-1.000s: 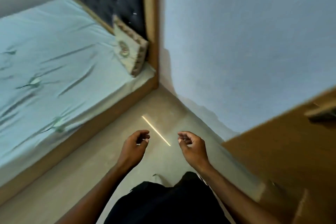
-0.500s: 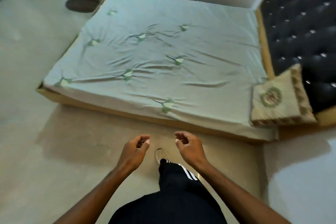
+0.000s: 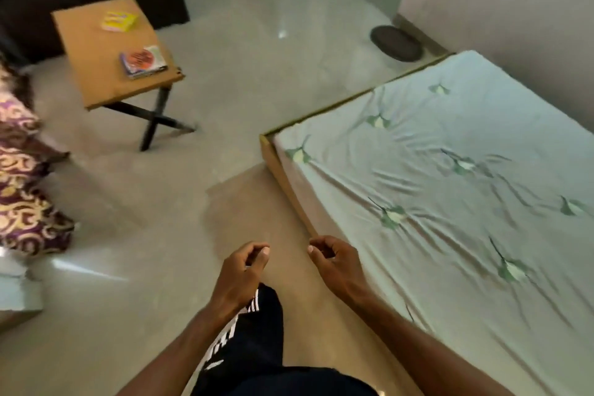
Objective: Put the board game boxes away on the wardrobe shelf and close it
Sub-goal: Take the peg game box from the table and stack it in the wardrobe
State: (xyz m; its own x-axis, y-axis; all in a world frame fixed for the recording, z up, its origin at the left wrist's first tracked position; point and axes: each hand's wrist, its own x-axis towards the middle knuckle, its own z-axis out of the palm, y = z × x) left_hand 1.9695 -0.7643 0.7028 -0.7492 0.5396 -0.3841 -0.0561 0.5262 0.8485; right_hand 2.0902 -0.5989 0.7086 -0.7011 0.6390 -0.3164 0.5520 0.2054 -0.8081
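Game boxes (image 3: 143, 61) on table (image 3: 96, 74), well apart from empty left hand (image 3: 239, 273).

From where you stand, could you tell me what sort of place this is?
Most likely a bedroom in a home: a low bed with a pale sheet, a small wooden table bearing two game boxes, and patterned cushions on the tiled floor.
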